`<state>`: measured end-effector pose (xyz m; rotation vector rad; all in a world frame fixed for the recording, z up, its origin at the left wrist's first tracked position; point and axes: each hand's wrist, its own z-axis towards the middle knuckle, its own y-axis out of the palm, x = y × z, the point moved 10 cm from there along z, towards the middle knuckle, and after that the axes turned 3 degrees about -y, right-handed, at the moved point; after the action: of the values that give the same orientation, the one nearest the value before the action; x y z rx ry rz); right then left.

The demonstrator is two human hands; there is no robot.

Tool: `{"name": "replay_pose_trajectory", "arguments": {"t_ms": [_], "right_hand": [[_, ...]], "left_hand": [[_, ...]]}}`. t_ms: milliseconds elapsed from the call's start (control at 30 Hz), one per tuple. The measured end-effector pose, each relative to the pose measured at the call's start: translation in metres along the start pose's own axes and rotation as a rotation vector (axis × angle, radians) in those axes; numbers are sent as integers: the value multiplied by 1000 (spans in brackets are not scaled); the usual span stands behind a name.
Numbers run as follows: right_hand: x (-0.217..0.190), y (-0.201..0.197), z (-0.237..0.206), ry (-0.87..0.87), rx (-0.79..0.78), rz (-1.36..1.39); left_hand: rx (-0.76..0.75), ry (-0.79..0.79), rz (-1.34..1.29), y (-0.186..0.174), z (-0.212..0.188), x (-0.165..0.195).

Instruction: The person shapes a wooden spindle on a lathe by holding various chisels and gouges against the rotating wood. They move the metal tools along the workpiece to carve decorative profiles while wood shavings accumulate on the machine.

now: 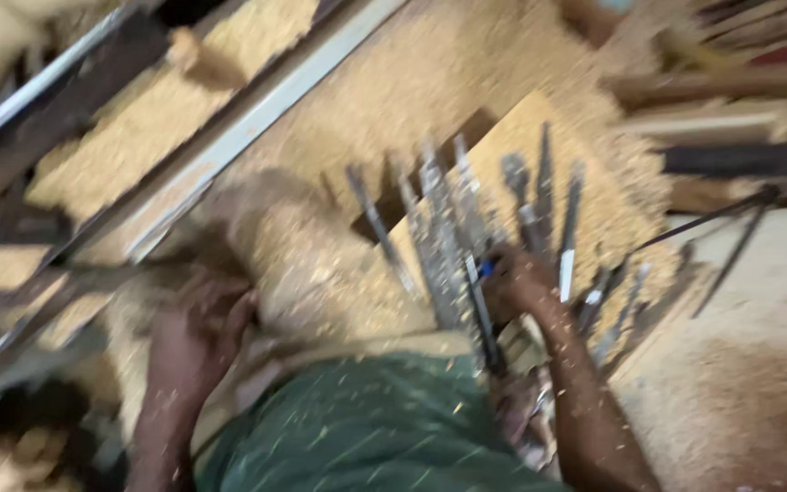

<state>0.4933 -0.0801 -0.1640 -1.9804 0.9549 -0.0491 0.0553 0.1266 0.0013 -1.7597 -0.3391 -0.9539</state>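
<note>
At centre frame, the right hand (514, 284) closes on thin metal chisels (453, 232) lying over a sawdust-covered board (539, 137); the left hand (200, 330), fingers curled, rests on a sawdust heap (298, 264).

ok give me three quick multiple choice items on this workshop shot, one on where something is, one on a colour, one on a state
1. Where is the right hand?
A. among the metal tools
B. on the metal rail
C. raised in the air

2. What colour is the person's shirt?
A. red
B. green
C. white

3. What covers the work surface?
A. water
B. paint
C. sawdust

Answers: 1 A, the hand sits among the row of long metal tools laid on a board. 2 B, the cloth at the bottom of the view is green, flecked with wood chips. 3 C, pale wood dust and chips lie over nearly everything.
</note>
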Motion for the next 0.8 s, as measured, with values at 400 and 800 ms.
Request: {"name": "replay_pose_trajectory", "arguments": {"t_ms": [400,800], "right_hand": [[-143,-31,-39,-187,-257,942],[-406,12,-79,-306,-723,1240]], "left_hand": [[-279,-290,-570,85,38,-24],[81,-381,-1177,-33,106,7]]}}
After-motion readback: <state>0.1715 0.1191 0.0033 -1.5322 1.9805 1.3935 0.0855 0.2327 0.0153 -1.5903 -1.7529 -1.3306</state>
